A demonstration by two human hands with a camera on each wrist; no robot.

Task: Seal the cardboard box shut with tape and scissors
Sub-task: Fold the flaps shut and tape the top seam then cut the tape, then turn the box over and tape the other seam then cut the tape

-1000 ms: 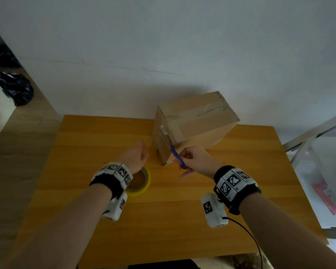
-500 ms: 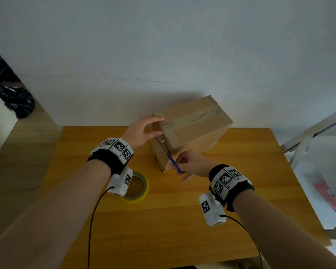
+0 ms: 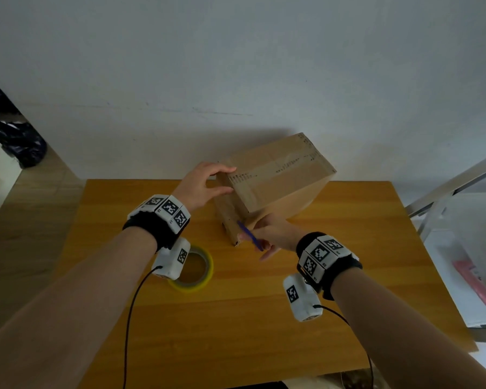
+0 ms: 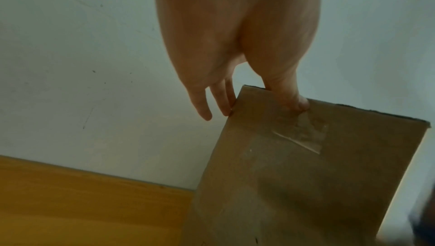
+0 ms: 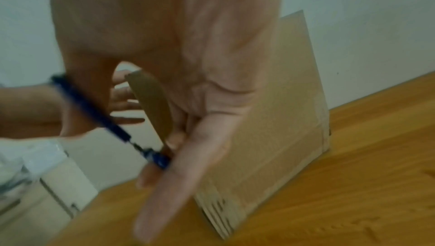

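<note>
A brown cardboard box (image 3: 281, 175) stands tipped up on one edge at the back of the wooden table (image 3: 362, 248). My left hand (image 3: 225, 181) pinches its upper left corner, with the thumb (image 4: 292, 99) on the near face and the fingers (image 4: 222, 105) over the far side. A patch of clear tape (image 4: 303, 136) shows on that face. My right hand (image 3: 260, 237) holds blue scissors (image 3: 249, 234) at the box's lower near corner. In the right wrist view the scissors (image 5: 113, 123) lie across the palm beside the box (image 5: 277, 119). A yellow tape roll (image 3: 205, 269) lies flat below my left wrist.
A white wall rises right behind the table. To the right are a metal frame (image 3: 455, 181) and a white surface with a pink item (image 3: 473, 284). A black bag (image 3: 23, 141) sits on the floor at the far left.
My left hand left the tape roll and rose to the box's upper corner. The box has tipped up and turned slightly. My right hand stays at the lower corner with the scissors.
</note>
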